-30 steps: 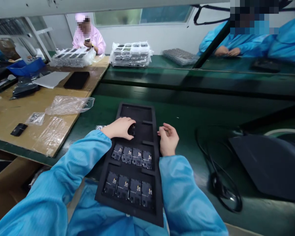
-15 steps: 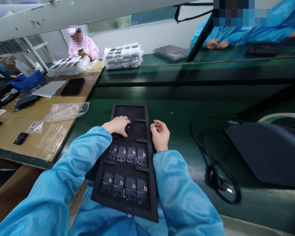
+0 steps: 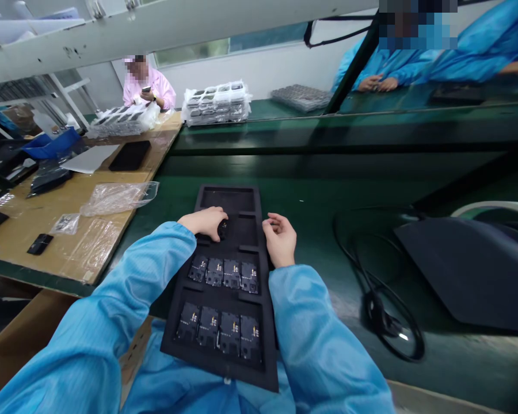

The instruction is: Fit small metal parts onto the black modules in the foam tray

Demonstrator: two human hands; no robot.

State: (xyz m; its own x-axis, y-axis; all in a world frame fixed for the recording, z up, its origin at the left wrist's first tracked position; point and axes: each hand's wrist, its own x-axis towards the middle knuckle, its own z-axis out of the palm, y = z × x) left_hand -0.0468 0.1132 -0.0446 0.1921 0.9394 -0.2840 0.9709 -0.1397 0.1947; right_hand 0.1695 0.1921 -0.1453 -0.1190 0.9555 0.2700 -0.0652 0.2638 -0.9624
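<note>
A long black tray [image 3: 265, 322] lies lengthwise before me, its near end over my lap. Flat black electronic modules with small gold contacts sit side by side in its two nearer compartments, among them one module [image 3: 249, 277] at the right of the upper row. In the second compartment from the far end, my left hand [image 3: 205, 221] is closed around a small black module [image 3: 223, 229], mostly hidden by the fingers. My right hand [image 3: 280, 238] rests beside the tray's right edge, fingers curled and thumb drawn in; whatever may be between them is hidden.
A black cable [image 3: 384, 316] lies coiled on the green bench [image 3: 319, 305], left of a dark panel [image 3: 466, 270]. Cardboard at left carries a clear plastic bag [image 3: 118, 197] and a black pad [image 3: 130, 155]. Wrapped tray stacks [image 3: 217, 103] and co-workers are beyond.
My left hand has shifted very slightly left and down with the black module. The right hand stays almost where it was, and the view has tipped a little.
</note>
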